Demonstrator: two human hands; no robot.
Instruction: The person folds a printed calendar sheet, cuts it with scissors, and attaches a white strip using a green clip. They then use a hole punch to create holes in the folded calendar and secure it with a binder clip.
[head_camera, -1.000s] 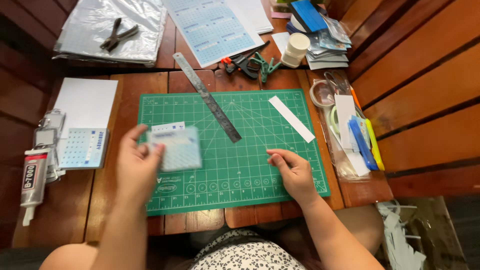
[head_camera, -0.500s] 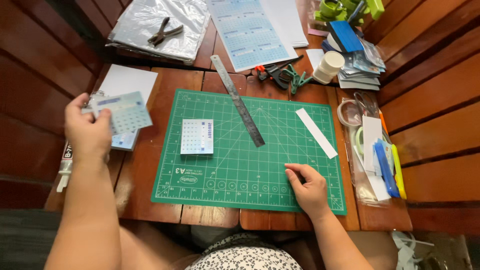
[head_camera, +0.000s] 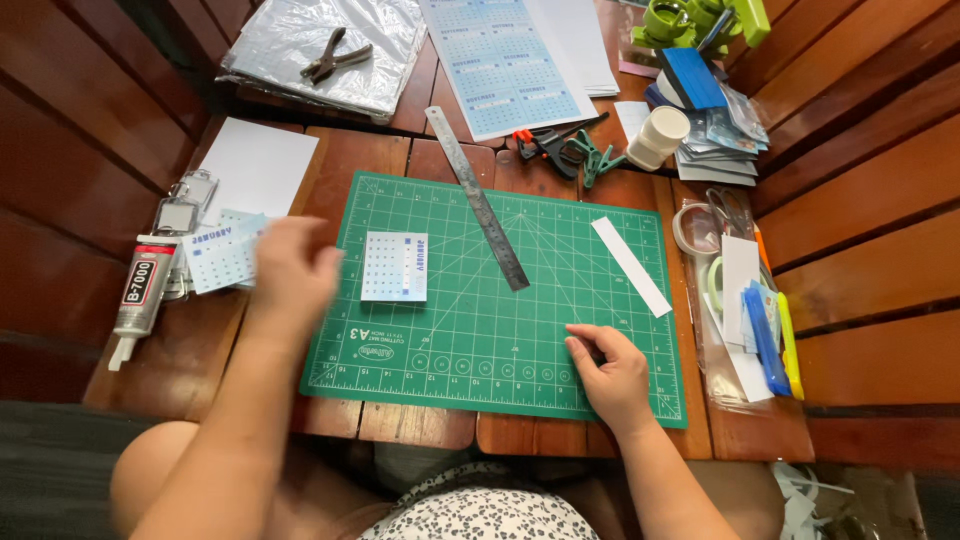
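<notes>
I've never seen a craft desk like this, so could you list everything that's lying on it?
Cutting mat: one, green, table centre.
Small calendar card: one, pale blue, on the mat.
Steel ruler: one, silver, slanting onto the mat.
Paper strip: one, white, mat's right side.
Glue tube: one, grey, far left.
Pliers: one, dark, on plastic sheets.
Printed calendar sheet: one, blue-white, top centre.
Left hand: blurred, beside cut calendar cards.
Right hand: resting on the mat.
</notes>
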